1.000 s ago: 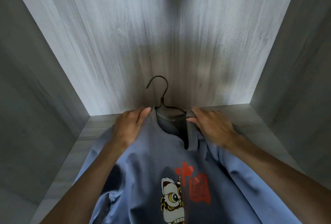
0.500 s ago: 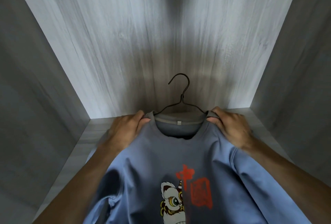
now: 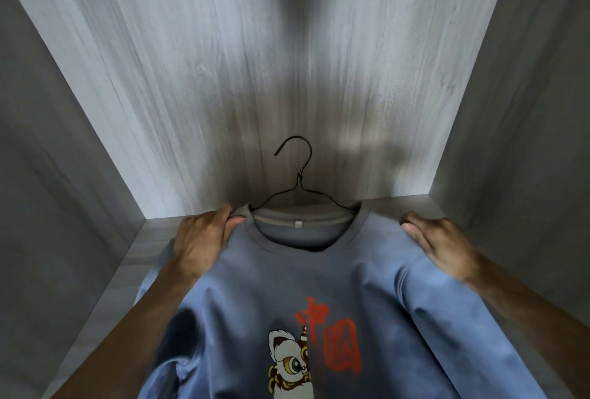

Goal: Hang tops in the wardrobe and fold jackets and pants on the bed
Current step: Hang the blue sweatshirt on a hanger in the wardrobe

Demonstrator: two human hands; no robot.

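A blue top [image 3: 287, 274] with a lion-dance print and red characters lies spread inside the wardrobe, front up. A dark wire hanger [image 3: 298, 188] sits inside its neck opening, hook pointing toward the back panel. My left hand [image 3: 204, 239] pinches the fabric at the left edge of the collar. My right hand [image 3: 440, 245] rests on the top's right shoulder with fingers nearly straight. The hanger's arms are hidden under the cloth.
The wardrobe's grey wood-grain back panel [image 3: 271, 63] rises behind the hanger. Side walls [image 3: 57, 175] close in on the left and right. The wardrobe floor [image 3: 140, 255] shows beside the top.
The right hand slid outward from the collar to the right shoulder and let the fabric go. The collar now sits wider and flatter over the hanger.
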